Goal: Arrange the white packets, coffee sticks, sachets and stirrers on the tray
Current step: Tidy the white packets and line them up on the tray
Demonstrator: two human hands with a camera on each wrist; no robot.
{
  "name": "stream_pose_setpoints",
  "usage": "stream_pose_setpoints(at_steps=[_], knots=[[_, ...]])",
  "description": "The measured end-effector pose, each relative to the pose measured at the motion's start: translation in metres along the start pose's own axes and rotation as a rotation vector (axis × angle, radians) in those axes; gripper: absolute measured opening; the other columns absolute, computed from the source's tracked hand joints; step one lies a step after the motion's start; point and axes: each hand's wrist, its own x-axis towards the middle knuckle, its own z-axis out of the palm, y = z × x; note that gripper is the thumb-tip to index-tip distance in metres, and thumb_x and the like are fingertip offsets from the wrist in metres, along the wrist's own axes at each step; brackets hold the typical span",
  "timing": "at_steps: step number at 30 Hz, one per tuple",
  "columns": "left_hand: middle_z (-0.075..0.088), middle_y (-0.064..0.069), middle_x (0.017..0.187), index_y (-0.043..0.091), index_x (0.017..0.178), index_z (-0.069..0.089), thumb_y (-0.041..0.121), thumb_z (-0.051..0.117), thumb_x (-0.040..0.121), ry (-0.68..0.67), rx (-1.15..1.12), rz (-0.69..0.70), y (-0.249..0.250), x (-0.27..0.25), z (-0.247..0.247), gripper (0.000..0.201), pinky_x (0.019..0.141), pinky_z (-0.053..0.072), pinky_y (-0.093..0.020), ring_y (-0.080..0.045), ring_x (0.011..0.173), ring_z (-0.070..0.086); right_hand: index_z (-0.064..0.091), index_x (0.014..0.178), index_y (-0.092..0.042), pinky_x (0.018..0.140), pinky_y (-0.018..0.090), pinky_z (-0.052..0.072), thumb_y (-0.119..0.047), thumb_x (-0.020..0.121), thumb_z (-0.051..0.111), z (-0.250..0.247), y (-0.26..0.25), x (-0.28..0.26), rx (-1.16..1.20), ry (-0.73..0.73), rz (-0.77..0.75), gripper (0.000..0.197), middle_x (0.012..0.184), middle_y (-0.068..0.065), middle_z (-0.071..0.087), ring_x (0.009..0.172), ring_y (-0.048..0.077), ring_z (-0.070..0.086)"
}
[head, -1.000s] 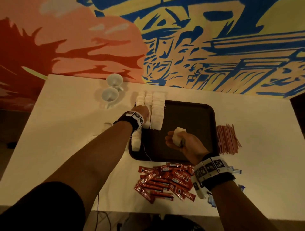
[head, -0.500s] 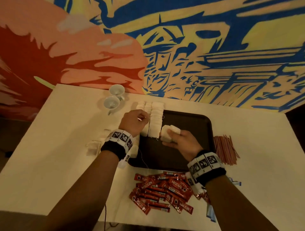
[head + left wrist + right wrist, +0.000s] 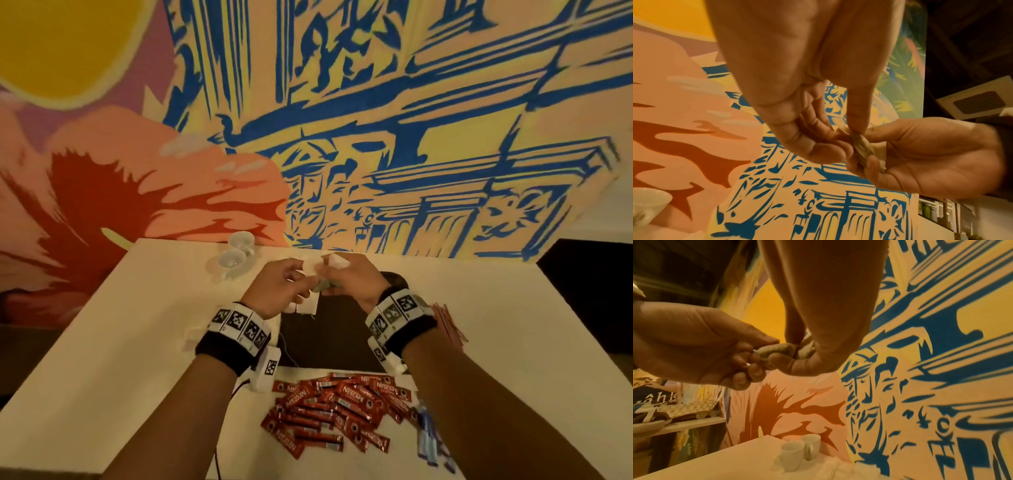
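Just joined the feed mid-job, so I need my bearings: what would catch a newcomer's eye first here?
The left hand and right hand meet above the far end of the dark tray, both pinching a small stack of white packets. A heap of red coffee sticks lies on the white table nearest the person. Behind it all, a bright blue, yellow and orange mural fills the wall.

Two white cups [image 3: 236,255], one dark tray [image 3: 329,339], one heap of red coffee sticks [image 3: 337,409], uncountable; stirrers [image 3: 447,323] likewise.
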Motion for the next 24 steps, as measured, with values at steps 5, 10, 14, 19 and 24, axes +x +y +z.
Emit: stream_pose_setpoints(at_steps=[5, 10, 14, 19, 24], knots=[[0.071, -0.021, 0.086, -0.007, 0.093, 0.067, 0.018, 0.072, 0.091, 0.003, 0.099, 0.054, 0.030, -0.025, 0.010, 0.025, 0.062, 0.055, -0.023, -0.012, 0.067, 0.067, 0.071, 0.105, -0.004, 0.064, 0.026, 0.060, -0.022, 0.099, 0.067, -0.010, -0.028, -0.030, -0.224, 0.019, -0.075, 0.019, 0.095, 0.012, 0.072, 0.086, 0.023, 0.072], [0.068, -0.002, 0.069, 0.013, 0.073, 0.068, 0.019, 0.073, 0.090, -0.019, 0.129, 0.141, 0.051, -0.050, 0.025, 0.018, 0.059, 0.054, -0.022, -0.010, 0.063, 0.064, 0.070, 0.114, -0.004, 0.060, 0.023, 0.057, -0.030, 0.100, 0.064, -0.020, -0.038, -0.060, -0.347, 0.007, -0.113, 0.030, 0.094, 0.012, 0.073, 0.076, 0.016, 0.070], [0.069, -0.001, 0.073, 0.012, 0.093, 0.073, 0.018, 0.074, 0.089, -0.011, 0.060, 0.191, 0.061, -0.064, 0.036, 0.007, 0.063, 0.055, -0.027, -0.010, 0.064, 0.064, 0.071, 0.111, -0.014, 0.063, 0.030, 0.057, -0.058, 0.102, 0.046, -0.029, -0.038, -0.082, -0.188, 0.102, -0.002, 0.052, 0.085, 0.007, 0.058, 0.075, 0.019, 0.059], [0.074, -0.004, 0.084, 0.009, 0.101, 0.070, 0.011, 0.074, 0.089, -0.013, 0.037, 0.229, 0.076, -0.078, 0.032, 0.013, 0.066, 0.058, -0.028, -0.014, 0.071, 0.069, 0.065, 0.121, -0.011, 0.056, 0.026, 0.050, -0.082, 0.089, 0.042, -0.040, -0.028, -0.103, 0.054, -0.056, 0.227, 0.081, 0.080, 0.005, 0.064, 0.065, 0.016, 0.057], [0.075, 0.002, 0.089, 0.012, 0.097, 0.077, 0.009, 0.076, 0.086, -0.056, 0.219, 0.350, 0.087, -0.088, 0.017, 0.011, 0.063, 0.054, -0.022, -0.006, 0.073, 0.067, 0.063, 0.119, -0.011, 0.047, 0.019, 0.042, -0.058, 0.095, 0.060, -0.025, -0.036, -0.109, 0.116, -0.232, 0.196, 0.053, 0.078, 0.001, 0.061, 0.061, 0.010, 0.052]])
